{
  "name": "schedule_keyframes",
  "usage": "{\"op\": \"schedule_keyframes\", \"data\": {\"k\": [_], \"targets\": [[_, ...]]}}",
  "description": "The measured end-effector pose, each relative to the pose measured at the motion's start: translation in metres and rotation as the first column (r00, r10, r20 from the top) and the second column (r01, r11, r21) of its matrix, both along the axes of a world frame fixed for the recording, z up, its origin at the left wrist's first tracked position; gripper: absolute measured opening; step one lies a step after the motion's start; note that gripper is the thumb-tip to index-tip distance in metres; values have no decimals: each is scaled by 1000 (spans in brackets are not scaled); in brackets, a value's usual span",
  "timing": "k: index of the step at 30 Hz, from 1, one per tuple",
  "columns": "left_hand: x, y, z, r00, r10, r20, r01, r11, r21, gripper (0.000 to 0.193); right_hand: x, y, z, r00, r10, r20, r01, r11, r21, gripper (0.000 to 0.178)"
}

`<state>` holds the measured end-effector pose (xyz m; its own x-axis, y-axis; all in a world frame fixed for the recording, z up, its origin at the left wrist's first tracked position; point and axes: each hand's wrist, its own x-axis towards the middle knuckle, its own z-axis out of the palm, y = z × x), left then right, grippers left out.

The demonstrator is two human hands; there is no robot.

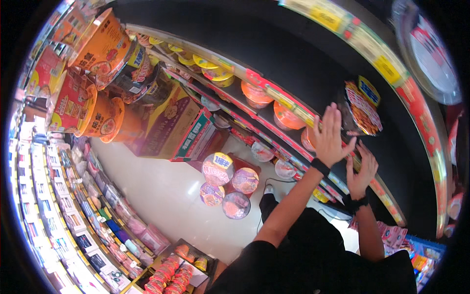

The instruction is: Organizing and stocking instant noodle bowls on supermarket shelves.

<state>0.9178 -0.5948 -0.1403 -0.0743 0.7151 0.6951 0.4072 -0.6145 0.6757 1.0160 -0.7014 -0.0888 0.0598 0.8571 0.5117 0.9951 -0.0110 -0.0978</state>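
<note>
On a black shelf (pixel 264 49) stands a dark instant noodle tub (pixel 362 110) with a yellow and red label. My left hand (pixel 329 136) is beside its near left side, at the shelf's front edge, fingers stretched and thumb out. Whether its fingertips touch the tub I cannot tell. Just below the tub, my right hand (pixel 361 171) reaches over the edge with fingers extended and thumb apart. Neither hand holds anything. Both wrists wear black bands.
Lower shelves carry yellow-lidded tubs (pixel 215 73) and orange noodle bowls (pixel 255 94). Stacked noodle tubs (pixel 215 169) stand off the floor beside a cardboard carton (pixel 166 122). Large orange tubs (pixel 100 44) are at the upper left. Loaded racks (pixel 88 215) curve along the left.
</note>
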Motion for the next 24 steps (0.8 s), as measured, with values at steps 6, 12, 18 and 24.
{"op": "schedule_keyframes", "data": {"k": [6,12,18,24], "targets": [[5,3,-10,995,-37,88,35,999,26,86,3,1,-7,999,-8,41,10,999,-32,38],[7,1,-12,991,-54,121,48,998,50,80,5,-1,-10,995,-15,102,20,999,-47,39],[8,3,-15,985,-65,160,55,996,63,75,-4,2,-5,994,-12,108,20,997,-73,40],[8,1,-14,989,-55,138,49,998,50,73,-2,2,-7,995,-17,97,22,999,-41,38]]}}
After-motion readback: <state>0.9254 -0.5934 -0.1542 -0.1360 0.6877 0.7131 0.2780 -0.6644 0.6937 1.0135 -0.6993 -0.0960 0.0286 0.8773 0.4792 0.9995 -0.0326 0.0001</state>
